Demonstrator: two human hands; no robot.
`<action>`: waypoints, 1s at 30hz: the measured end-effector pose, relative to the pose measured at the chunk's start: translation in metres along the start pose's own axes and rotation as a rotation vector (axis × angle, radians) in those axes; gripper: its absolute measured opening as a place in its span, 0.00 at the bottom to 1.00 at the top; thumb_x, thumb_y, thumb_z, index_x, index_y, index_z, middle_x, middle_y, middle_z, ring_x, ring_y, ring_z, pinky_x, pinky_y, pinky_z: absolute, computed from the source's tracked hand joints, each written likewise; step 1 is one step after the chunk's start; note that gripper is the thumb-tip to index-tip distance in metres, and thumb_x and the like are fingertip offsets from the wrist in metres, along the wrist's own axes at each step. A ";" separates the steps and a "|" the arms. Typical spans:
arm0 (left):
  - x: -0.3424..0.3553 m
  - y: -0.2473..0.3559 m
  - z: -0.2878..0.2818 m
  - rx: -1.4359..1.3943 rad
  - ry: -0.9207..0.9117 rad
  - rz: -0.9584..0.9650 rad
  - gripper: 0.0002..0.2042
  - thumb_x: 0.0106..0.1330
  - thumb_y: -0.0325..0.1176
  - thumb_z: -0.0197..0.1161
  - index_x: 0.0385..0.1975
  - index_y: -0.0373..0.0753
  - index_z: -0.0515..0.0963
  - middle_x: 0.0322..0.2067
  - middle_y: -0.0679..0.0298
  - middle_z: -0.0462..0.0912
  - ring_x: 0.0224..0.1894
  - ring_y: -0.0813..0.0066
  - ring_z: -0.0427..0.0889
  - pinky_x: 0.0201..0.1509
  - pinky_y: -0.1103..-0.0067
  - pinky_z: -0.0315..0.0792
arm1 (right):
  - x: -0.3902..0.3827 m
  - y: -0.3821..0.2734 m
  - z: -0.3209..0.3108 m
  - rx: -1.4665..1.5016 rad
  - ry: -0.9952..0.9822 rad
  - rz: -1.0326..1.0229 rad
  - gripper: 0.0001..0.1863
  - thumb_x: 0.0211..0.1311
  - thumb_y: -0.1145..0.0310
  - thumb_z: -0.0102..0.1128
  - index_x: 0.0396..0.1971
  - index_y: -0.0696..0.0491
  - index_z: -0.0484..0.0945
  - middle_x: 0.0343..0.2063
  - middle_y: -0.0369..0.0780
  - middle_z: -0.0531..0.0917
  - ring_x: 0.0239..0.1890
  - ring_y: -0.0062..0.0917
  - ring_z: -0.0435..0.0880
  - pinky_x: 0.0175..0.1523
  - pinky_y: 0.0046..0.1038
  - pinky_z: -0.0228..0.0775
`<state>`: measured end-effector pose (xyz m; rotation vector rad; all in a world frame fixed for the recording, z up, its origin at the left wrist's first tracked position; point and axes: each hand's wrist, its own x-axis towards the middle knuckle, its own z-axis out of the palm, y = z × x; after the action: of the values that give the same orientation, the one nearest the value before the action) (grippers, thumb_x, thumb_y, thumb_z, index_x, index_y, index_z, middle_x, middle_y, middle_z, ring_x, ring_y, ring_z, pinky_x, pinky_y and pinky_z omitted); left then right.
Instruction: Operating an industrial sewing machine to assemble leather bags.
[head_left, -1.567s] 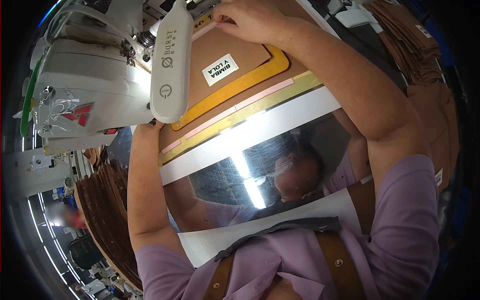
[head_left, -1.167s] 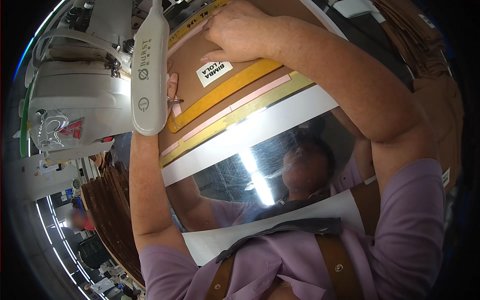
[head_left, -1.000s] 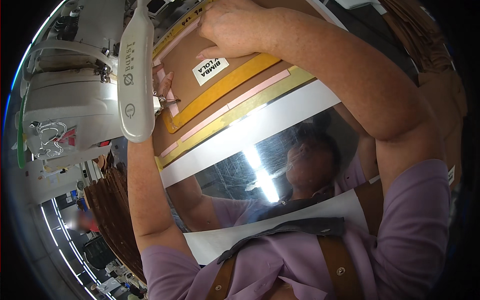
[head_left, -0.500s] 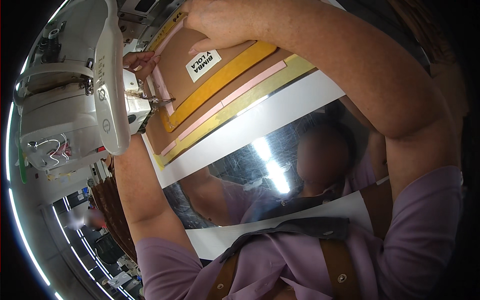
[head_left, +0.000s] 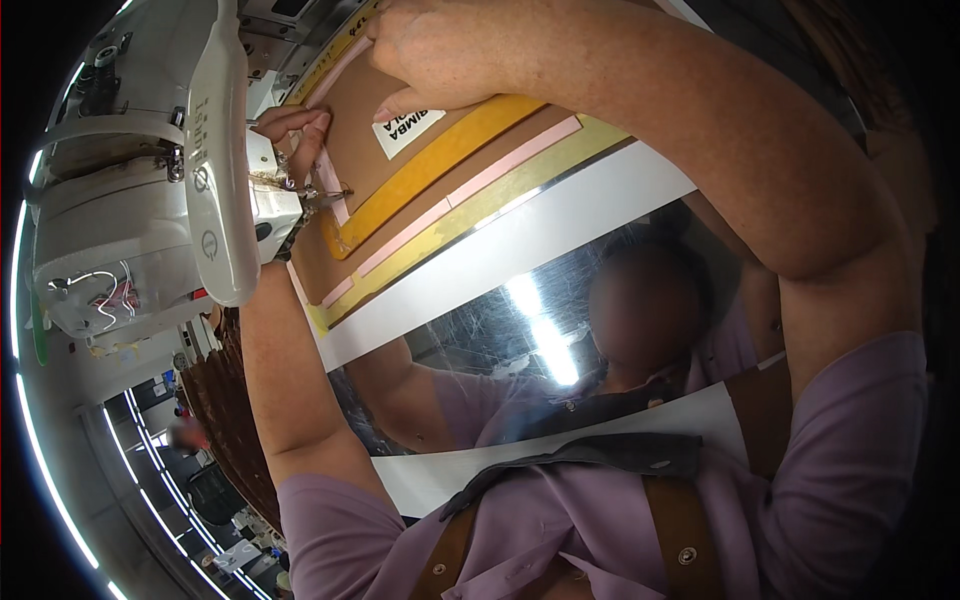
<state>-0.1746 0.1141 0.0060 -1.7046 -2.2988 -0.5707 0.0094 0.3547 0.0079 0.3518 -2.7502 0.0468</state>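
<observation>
A brown leather-like panel (head_left: 365,105) lies under a sewing machine head (head_left: 275,205), framed by a yellow template (head_left: 430,165). Beside the needle area, my left hand (head_left: 300,135) pinches at a pink strip (head_left: 330,185) along the template's inner left side, thumb and finger together at the tips. My right hand (head_left: 445,55) rests on the far part of the panel, thumb spread from the fingers. Its thumb partly overlaps a white printed label (head_left: 408,132). The far fingertips reach the template's upper edge. A second pink strip (head_left: 470,190) runs outside the template.
The white machine arm (head_left: 215,170) and its housing (head_left: 110,240) stand close on the left. Nearer me lie a white sheet (head_left: 590,185) and a scratched, shiny plate (head_left: 480,350) that mirrors the wearer. Brown hanging material (head_left: 225,420) is at lower left.
My left hand has moved slightly right and down along the pink strip, nearer the needle. My right hand covers more of the label. The panel and template have shifted slightly.
</observation>
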 end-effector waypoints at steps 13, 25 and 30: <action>-0.024 0.037 -0.002 0.248 -0.010 0.175 0.13 0.70 0.32 0.66 0.53 0.39 0.81 0.51 0.57 0.85 0.53 0.58 0.84 0.60 0.66 0.75 | 0.010 -0.005 -0.003 0.077 -0.233 -0.034 0.29 0.72 0.46 0.51 0.42 0.59 0.87 0.44 0.51 0.87 0.51 0.43 0.85 0.58 0.42 0.75; -0.022 0.051 -0.001 0.277 -0.027 -0.007 0.15 0.67 0.34 0.67 0.50 0.35 0.80 0.50 0.57 0.85 0.54 0.59 0.82 0.61 0.68 0.74 | 0.019 -0.033 0.012 0.128 -0.206 0.121 0.29 0.73 0.42 0.48 0.59 0.48 0.80 0.53 0.44 0.84 0.59 0.34 0.81 0.59 0.41 0.76; -0.022 0.045 0.000 0.231 -0.081 -0.036 0.17 0.66 0.34 0.63 0.53 0.36 0.79 0.57 0.57 0.81 0.59 0.59 0.78 0.66 0.67 0.70 | 0.020 -0.032 0.024 0.115 -0.286 0.070 0.29 0.74 0.44 0.47 0.65 0.46 0.76 0.58 0.43 0.82 0.66 0.35 0.76 0.64 0.44 0.72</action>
<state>-0.1248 0.1063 0.0048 -1.6068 -2.3491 -0.2346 -0.0092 0.3166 -0.0081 0.3143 -3.0509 0.1869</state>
